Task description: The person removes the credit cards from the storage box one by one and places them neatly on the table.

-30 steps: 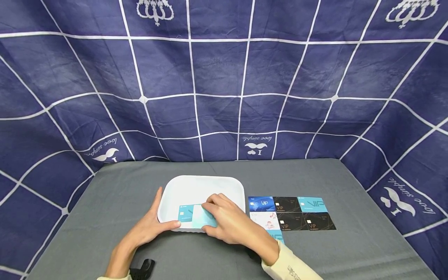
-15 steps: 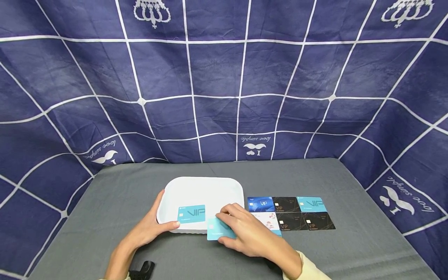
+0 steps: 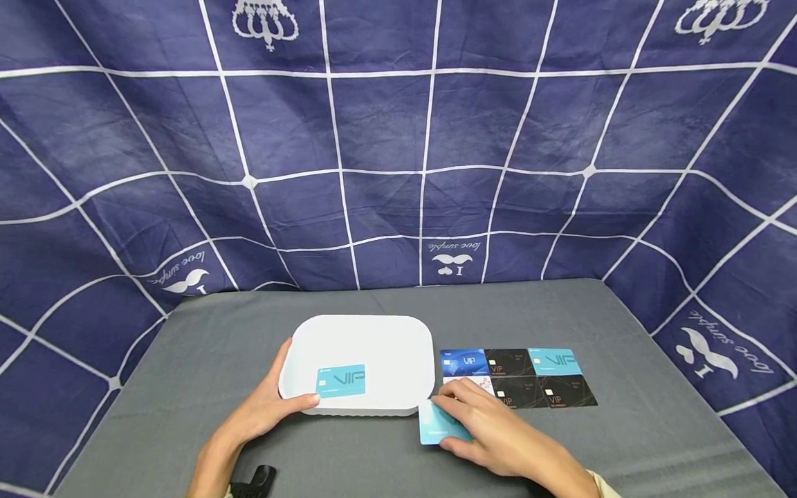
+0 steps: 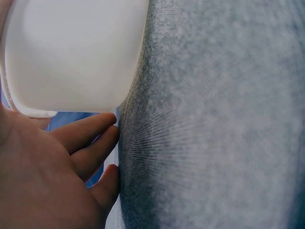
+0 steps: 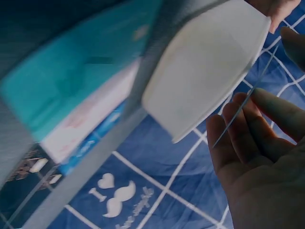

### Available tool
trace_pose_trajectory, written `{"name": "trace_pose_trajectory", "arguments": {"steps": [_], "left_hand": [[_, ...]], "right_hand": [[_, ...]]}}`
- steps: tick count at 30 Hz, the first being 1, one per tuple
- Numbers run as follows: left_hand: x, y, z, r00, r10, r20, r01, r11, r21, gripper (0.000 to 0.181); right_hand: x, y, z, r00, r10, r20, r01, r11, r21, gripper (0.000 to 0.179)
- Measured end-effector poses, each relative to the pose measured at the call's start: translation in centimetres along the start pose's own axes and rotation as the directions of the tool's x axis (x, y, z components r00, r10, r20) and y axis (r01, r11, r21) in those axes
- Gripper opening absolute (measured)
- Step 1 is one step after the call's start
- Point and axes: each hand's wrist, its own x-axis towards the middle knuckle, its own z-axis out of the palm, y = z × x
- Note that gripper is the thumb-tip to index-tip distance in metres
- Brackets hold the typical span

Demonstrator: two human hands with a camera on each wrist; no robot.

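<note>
My right hand (image 3: 492, 429) pinches a light teal card (image 3: 438, 423) between thumb and fingers, just off the near right corner of a white plastic tray (image 3: 373, 339). In the right wrist view that held card (image 5: 245, 98) shows edge-on, raised above the table. My left hand (image 3: 261, 408) holds the tray's left side, thumb at the near rim and fingers along the outer wall (image 4: 71, 57). One teal VIP card (image 3: 340, 381) lies inside the tray. Partly under my right hand in the head view are a white floral card (image 3: 468, 383) and another teal card (image 5: 86, 67).
Right of the tray, cards lie edge to edge in rows: a blue VIP card (image 3: 463, 362), several black ones (image 3: 569, 391) and a teal one (image 3: 554, 361). Grey cloth covers the table (image 3: 342, 456). A blue checked curtain (image 3: 386, 138) hangs behind and at both sides.
My right hand has lifted the light teal card out of the tray and carried it right, toward the near end of the card rows. My left hand stays at the tray.
</note>
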Motion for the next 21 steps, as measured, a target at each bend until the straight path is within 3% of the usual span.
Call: {"name": "trace_pose_trajectory", "arguments": {"steps": [12, 21], "left_hand": [[0.3, 0.0, 0.0, 1.000, -0.012, 0.006, 0.012, 1.000, 0.000, 0.115], [0.2, 0.2, 0.0, 1.000, -0.007, -0.003, 0.007, 1.000, 0.012, 0.114]], "right_hand": [[-4.5, 2.2, -0.9, 0.994, 0.103, 0.030, -0.104, 0.993, 0.058, 0.043], [-6.9, 3.4, -1.3, 0.995, 0.097, 0.009, -0.097, 0.995, 0.005, 0.045]]}}
